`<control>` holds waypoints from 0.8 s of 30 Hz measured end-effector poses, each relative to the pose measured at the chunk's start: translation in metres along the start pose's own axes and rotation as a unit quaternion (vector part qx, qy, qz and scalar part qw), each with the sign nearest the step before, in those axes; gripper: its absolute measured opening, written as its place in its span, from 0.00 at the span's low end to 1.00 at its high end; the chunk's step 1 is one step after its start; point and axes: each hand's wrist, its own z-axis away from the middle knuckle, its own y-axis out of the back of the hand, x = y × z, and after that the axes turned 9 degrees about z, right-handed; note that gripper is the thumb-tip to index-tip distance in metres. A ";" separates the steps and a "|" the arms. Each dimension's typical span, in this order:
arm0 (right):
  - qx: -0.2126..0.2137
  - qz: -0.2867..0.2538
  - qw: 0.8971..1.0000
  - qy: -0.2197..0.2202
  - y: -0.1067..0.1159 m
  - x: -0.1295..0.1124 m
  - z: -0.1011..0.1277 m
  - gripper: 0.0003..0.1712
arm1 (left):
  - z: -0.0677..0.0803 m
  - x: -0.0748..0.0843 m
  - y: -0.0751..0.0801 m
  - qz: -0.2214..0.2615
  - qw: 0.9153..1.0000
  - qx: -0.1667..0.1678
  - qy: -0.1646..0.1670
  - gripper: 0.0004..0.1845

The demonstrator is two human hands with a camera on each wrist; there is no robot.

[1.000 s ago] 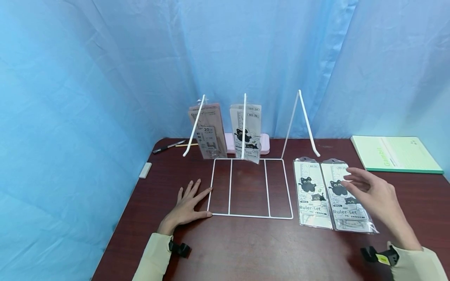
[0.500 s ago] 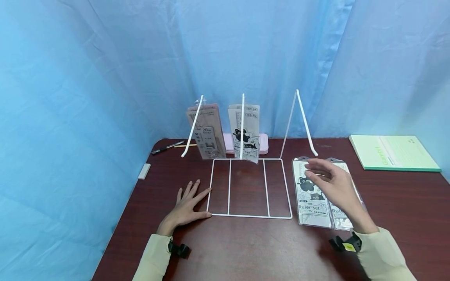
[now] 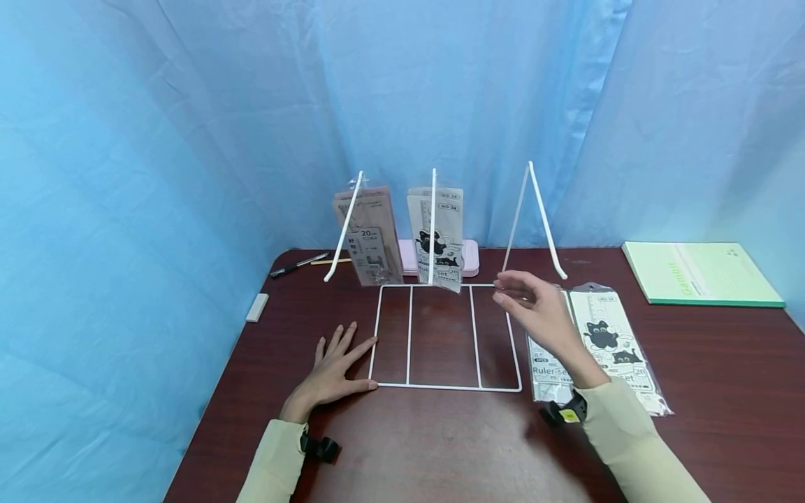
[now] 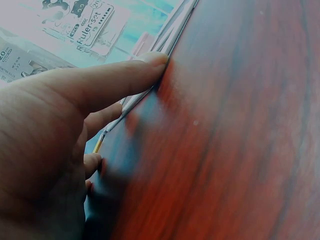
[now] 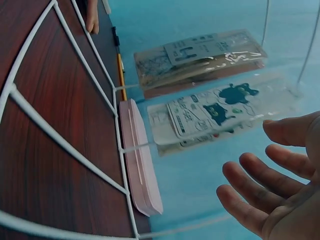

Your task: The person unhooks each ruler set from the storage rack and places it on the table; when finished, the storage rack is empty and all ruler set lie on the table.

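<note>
Blue curtains close off the back and sides of a dark red-brown wooden table (image 3: 440, 440). On it the left hand (image 3: 333, 367) lies flat, fingers straight and spread, holding nothing; its thumb tip and forefinger touch the near-left corner of a white wire rack (image 3: 443, 335). The left wrist view shows one fingertip pressed against the rack's wire where it meets the table.

The right hand (image 3: 534, 311) hovers above the rack's right edge, fingers loosely extended and parted, palm empty; it grips nothing.

The rack is thin white wire: a flat rectangular base split by two wires into three bays, with three slanted uprights rising at its far side. Leaning at the left upright is a brownish ruler pack (image 3: 371, 237) marked "20". At the middle upright stands a clear ruler set pack (image 3: 440, 237) printed with black cats. The right upright carries nothing.

Just right of the rack, two more cat ruler packs (image 3: 613, 342) lie flat side by side, the nearer one partly hidden by the right hand and forearm. Behind the rack lies a pink case (image 3: 468, 258). Left of the rack are a pen (image 3: 298, 264) and a white eraser (image 3: 258, 307). Far right of the rack rests a green notebook (image 3: 698, 279).
</note>
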 end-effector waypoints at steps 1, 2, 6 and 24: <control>-0.002 -0.002 1.000 -0.001 -0.003 -0.001 -0.002 0.20 | 0.000 0.000 0.000 0.000 1.000 0.001 0.000 0.45; -0.004 -0.004 1.000 -0.004 -0.006 -0.002 -0.005 0.21 | 0.000 0.000 0.000 -0.001 1.000 0.001 0.000 0.45; -0.009 -0.003 1.000 -0.017 -0.017 -0.004 -0.014 0.21 | 0.000 -0.001 -0.001 -0.002 1.000 0.002 -0.002 0.45; 0.021 -0.028 0.999 -0.007 -0.045 -0.005 -0.038 0.19 | 0.000 -0.003 -0.002 0.003 1.000 0.005 -0.006 0.46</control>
